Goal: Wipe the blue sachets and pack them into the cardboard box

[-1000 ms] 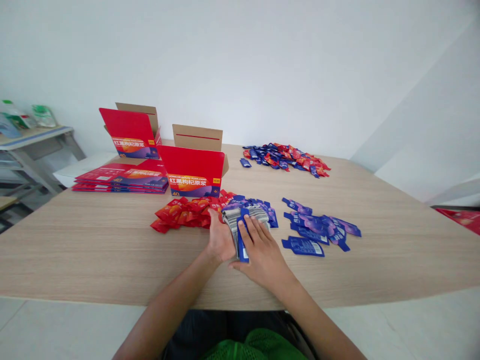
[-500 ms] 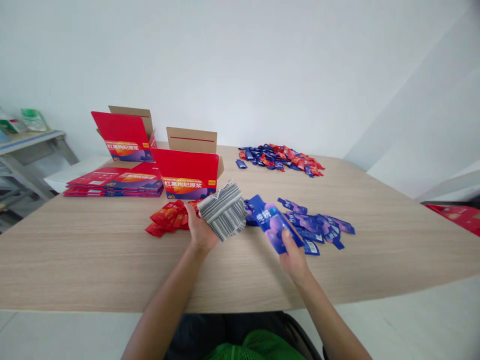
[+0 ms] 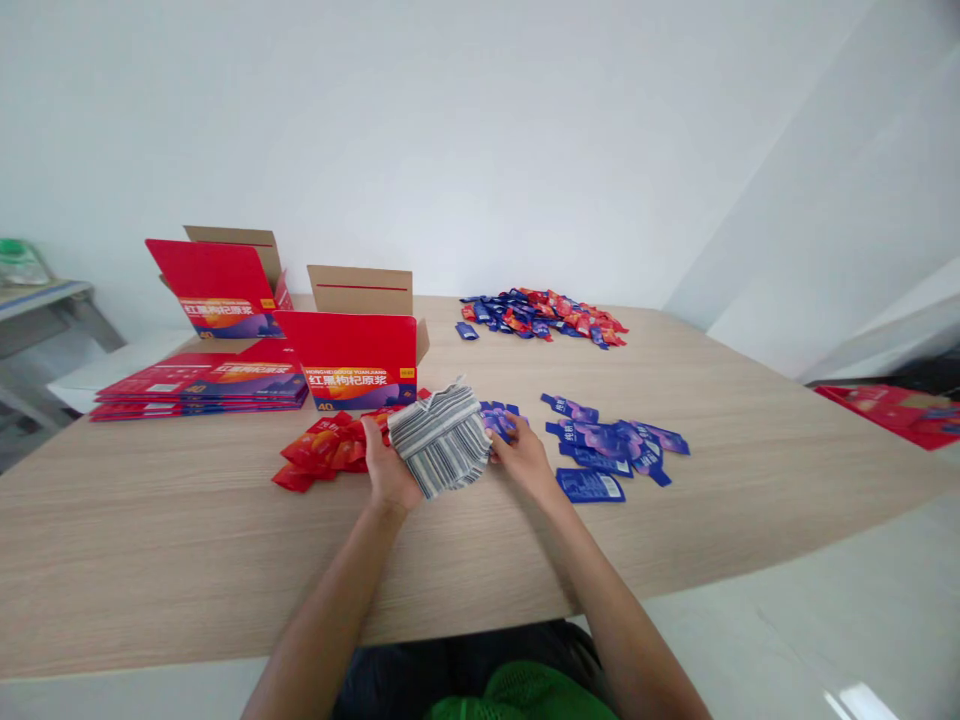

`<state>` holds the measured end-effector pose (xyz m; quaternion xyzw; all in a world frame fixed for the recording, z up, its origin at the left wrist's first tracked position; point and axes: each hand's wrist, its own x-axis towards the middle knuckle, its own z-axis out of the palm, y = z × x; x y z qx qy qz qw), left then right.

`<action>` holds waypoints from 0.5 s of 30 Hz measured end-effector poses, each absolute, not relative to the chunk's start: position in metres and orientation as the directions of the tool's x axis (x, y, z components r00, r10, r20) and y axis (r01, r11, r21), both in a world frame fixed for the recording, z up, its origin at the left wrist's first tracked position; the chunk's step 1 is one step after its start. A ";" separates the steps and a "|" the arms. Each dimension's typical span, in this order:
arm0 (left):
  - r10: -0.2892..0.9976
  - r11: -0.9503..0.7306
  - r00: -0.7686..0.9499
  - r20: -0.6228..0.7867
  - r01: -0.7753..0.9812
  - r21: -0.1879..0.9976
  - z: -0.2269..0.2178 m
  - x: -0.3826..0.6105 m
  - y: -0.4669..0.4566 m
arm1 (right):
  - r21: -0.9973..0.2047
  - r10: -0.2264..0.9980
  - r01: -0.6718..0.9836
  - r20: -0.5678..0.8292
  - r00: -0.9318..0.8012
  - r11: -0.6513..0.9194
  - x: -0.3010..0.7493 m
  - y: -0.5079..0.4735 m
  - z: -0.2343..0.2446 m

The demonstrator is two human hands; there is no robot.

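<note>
My left hand (image 3: 391, 474) is closed on a crumpled grey-and-white striped cloth (image 3: 441, 440), thumb at its left edge. At the cloth's right edge, the fingers of my right hand (image 3: 521, 455) are pinched together. What they grip is mostly hidden, and I cannot tell whether it is cloth or pouch. Just beyond those fingers show purple-blue pouches (image 3: 499, 412), partly covered by cloth and hand. Red pouches (image 3: 322, 445) lie piled to the left of my left hand. To the right of my right hand, several blue pouches (image 3: 600, 440) are spread on the table.
An open red carton (image 3: 352, 350) stands behind the red pouches, with another open carton (image 3: 217, 285) at the far left. Flattened cartons (image 3: 202, 380) are stacked beside them. A mixed heap of red and blue pouches (image 3: 540, 315) lies at the back of the wooden table (image 3: 712, 400).
My right hand has moved left, bringing its fingers to the cloth's edge. The blue pouch it was holding no longer shows clearly in it. My left hand keeps hold of the cloth.
</note>
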<state>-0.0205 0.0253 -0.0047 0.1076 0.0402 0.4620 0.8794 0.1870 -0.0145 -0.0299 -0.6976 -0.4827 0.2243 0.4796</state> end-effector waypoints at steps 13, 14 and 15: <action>0.712 0.655 0.689 0.137 -0.722 0.222 -0.002 -0.017 0.016 | -0.344 0.908 0.879 0.142 0.395 -0.329 0.332 0.002 0.006; 0.695 0.668 0.703 0.149 -0.709 0.226 -0.002 -0.016 0.015 | -0.304 0.898 0.873 0.102 0.428 -0.382 0.344 0.007 0.003; 0.677 0.682 0.719 0.157 -0.693 0.232 -0.003 -0.016 0.015 | -0.264 0.883 0.861 0.063 0.465 -0.435 0.354 0.010 -0.002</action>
